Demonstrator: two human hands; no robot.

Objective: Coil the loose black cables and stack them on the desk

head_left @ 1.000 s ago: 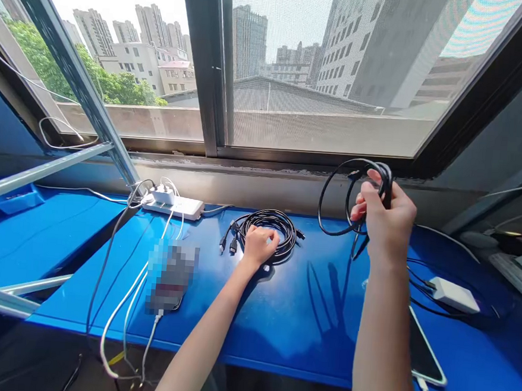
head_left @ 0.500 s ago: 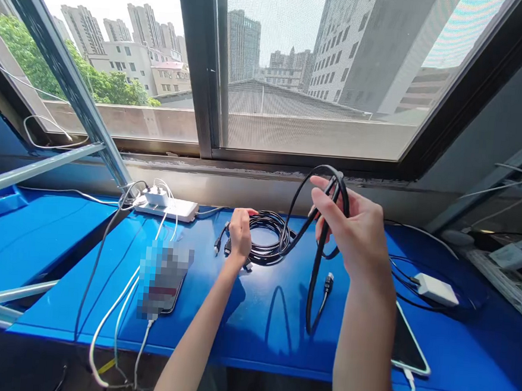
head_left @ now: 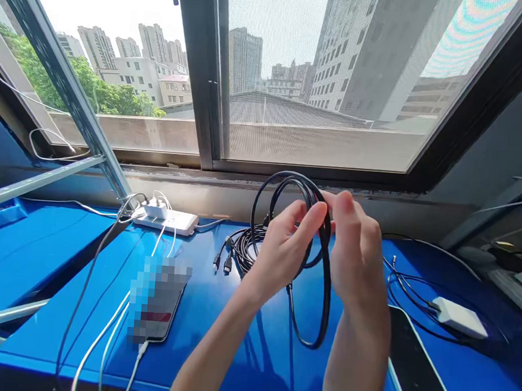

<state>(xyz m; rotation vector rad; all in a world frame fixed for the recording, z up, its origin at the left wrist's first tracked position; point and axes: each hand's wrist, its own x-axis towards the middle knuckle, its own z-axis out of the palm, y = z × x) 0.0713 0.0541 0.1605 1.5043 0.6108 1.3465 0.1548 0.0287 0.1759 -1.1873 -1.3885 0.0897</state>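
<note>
The left hand (head_left: 282, 244) pinches a smooth black looped cable (head_left: 326, 295) above the flat blue worktop (head_left: 201, 310); the right hand (head_left: 355, 256) adjoins it, closure unclear. Both forearms reach forward.

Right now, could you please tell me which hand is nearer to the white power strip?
Left. The left hand is to the right of the power strip, at the looped black cable; the right hand is farther right, beyond the left hand.
</note>
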